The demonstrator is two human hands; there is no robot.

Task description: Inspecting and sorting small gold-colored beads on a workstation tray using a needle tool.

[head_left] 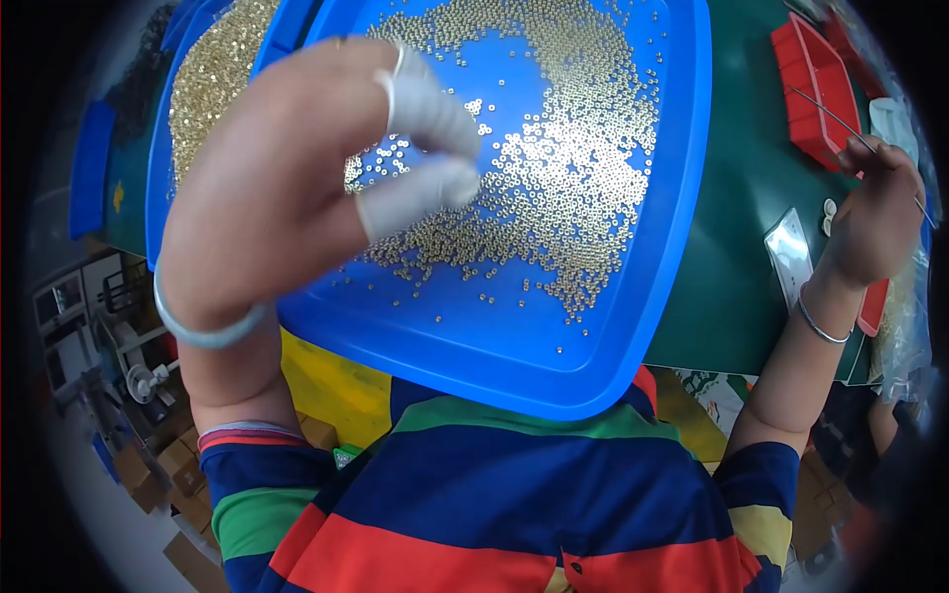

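Lying mostly between the hands [287, 168] [883, 217], small shiny rings [573, 178].

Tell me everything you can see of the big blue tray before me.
The large blue tray, plastic by its look, has rounded near corners and a raised rim; its far end is out of view. Small gold-coloured, metallic-looking rings lie scattered inside. Its right side borders the green tabletop. The left hand, wearing white finger covers, is over it; contact is unclear.

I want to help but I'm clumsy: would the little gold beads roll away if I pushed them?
The beads look round and loose, so they'd probably scatter. They're tiny, so likely light. The rimmed tray might stop strays.
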